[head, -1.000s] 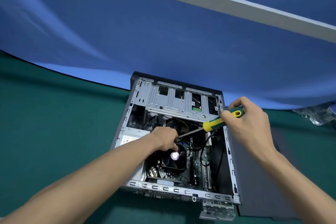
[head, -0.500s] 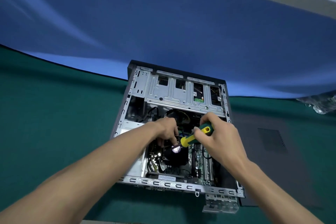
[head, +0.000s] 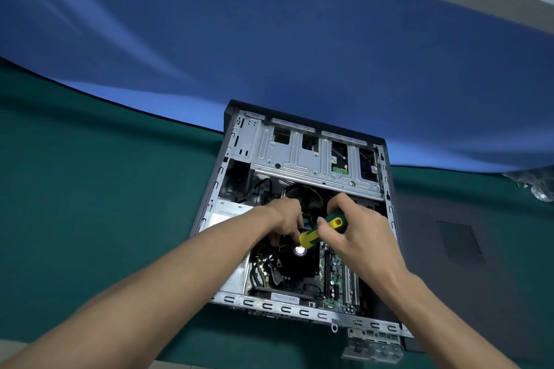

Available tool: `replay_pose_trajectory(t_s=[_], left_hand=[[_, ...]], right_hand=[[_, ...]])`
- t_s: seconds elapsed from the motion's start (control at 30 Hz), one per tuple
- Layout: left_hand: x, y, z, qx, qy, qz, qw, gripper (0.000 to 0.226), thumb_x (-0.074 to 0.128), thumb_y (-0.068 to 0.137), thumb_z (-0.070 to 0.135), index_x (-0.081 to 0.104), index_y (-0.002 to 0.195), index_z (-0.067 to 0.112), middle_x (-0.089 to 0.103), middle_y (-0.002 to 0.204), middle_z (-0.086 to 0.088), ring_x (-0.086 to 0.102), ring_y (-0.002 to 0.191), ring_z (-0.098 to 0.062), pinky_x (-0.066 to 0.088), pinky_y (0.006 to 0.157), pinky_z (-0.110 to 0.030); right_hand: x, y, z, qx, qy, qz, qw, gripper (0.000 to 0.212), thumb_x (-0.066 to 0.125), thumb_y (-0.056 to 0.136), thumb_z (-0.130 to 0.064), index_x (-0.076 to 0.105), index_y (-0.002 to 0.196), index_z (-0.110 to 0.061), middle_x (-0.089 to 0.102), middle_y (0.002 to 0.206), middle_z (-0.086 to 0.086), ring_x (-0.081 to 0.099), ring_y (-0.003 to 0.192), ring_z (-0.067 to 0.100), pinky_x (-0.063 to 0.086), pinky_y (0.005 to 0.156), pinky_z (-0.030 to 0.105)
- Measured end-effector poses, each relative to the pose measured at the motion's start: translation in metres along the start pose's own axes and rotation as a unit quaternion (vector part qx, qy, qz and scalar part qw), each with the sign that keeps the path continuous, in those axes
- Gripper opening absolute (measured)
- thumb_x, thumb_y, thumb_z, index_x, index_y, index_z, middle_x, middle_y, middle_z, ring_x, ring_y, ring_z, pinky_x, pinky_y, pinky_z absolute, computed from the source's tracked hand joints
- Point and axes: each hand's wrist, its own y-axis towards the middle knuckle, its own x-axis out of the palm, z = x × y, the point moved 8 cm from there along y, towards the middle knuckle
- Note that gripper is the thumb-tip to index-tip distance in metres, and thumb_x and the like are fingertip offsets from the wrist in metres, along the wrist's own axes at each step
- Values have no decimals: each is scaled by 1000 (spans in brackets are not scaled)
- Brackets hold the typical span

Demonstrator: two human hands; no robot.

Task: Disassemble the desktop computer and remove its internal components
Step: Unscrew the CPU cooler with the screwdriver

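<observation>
An open desktop computer case (head: 299,310) lies on its side on the green table, motherboard (head: 335,278) and black CPU fan (head: 299,260) showing. My right hand (head: 356,231) grips a yellow-and-green screwdriver (head: 322,229) over the fan, its shaft pointing down and left into the case; the tip is hidden. My left hand (head: 284,222) reaches inside just left of the screwdriver, its fingers curled down by the fan; what they touch is hidden. A silver drive cage (head: 299,156) spans the far end of the case.
The dark side panel (head: 467,249) lies flat to the right of the case. A clear plastic bag (head: 536,186) sits at the far right edge. A blue backdrop rises behind the green table cloth (head: 90,189). A metal bracket (head: 371,344) sticks out from the case's near right corner.
My right hand carried the screwdriver from above the case's right wall leftward and down over the fan, next to my left hand. My left hand stayed by the fan.
</observation>
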Motion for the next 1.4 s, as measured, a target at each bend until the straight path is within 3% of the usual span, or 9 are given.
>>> replay_pose_trajectory(t_s=[0.23,0.37,0.7,1.0,1.07,1.17,1.23,1.3,1.4], left_hand=[[0,-3,1,-3,-19,8,1000,28,61,85,-2,67,110,6,64,96,-19,59,45,-27,54,46,-30],[-3,-6,1,-5,-10,20,1000,23,57,84,-4,67,104,0,56,79,-12,66,61,-37,55,53,-35],[-1,-5,1,-4,-14,7,1000,24,62,85,1,67,109,5,52,69,-5,64,54,-34,58,56,-36],[0,-6,2,1,-22,7,1000,26,65,85,4,67,111,6,64,90,-14,64,54,-34,58,58,-36],[-2,-8,4,3,-17,9,1000,21,64,84,3,69,105,5,64,83,-9,68,63,-36,55,51,-31],[-4,-9,4,0,-11,15,1000,6,63,81,-2,68,80,2,54,60,-4,62,50,-29,53,48,-29],[-2,-8,3,-3,-16,13,1000,17,60,83,-2,59,67,6,58,63,-10,65,58,-35,56,53,-34],[-1,-9,3,-2,-22,8,1000,10,57,85,-1,61,76,1,63,76,-16,67,65,-40,58,60,-41],[-2,-9,3,-6,-25,11,1000,18,59,82,-4,65,99,-5,59,70,-11,67,68,-41,54,49,-34]], right_hand=[[-3,-2,-9,-38,-26,2,999,27,52,82,-52,50,89,-26,50,57,-10,48,52,7,27,46,18],[-3,-1,-12,-38,-29,3,999,26,56,83,-51,50,88,-25,54,59,-10,50,53,7,27,47,16],[-4,-2,-13,-35,-35,-11,999,27,49,80,-57,44,83,-30,51,53,-11,48,49,4,25,45,17],[-3,-4,-18,-59,-64,-23,996,31,46,81,-60,43,86,-29,50,58,-11,49,52,10,26,45,19],[-2,-6,-25,-85,-80,-39,992,34,45,81,-63,45,90,-30,55,65,-10,51,55,10,31,48,21],[-2,-6,-32,-90,-61,-67,992,42,33,79,-73,45,87,-34,58,65,-7,53,61,9,38,54,26],[-1,-6,-33,-64,-66,-75,993,53,21,77,-79,46,85,-33,56,60,-5,54,62,10,39,56,29],[-1,-4,-33,-36,-101,-71,992,55,20,80,-78,47,87,-31,55,59,-4,55,63,15,37,55,32],[2,-2,-34,-13,-71,-113,991,28,44,85,-57,45,91,-29,57,64,-4,56,63,16,41,55,33]])
